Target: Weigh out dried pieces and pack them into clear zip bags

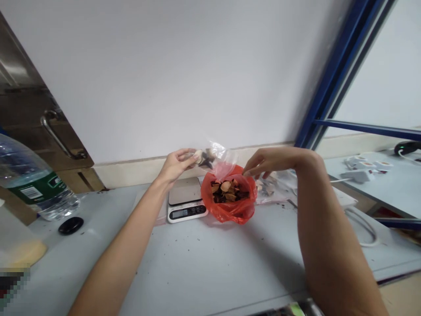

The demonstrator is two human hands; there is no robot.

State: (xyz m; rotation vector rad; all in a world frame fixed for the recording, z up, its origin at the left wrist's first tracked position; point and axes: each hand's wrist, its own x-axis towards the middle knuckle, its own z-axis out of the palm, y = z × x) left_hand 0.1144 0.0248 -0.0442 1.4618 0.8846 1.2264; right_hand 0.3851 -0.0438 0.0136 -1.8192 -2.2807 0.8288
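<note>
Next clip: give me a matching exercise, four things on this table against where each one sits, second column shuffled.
Things:
1. small clear bag
2. red bag
3. digital scale
4. water bottle

Places:
A. far left of the table
B. pinched in the left hand
C. under the right hand, open, full of dried pieces
D. just left of the red bag

Pairs: 1-B, 2-C, 3-D, 4-A

Left hand [176, 164]: bare, no glove, no ring visible. Right hand [263, 163]: bare, no glove. Both forearms uncovered to near frame edge; no sleeve, watch or wristband in view. Fingernails short, unpainted.
</note>
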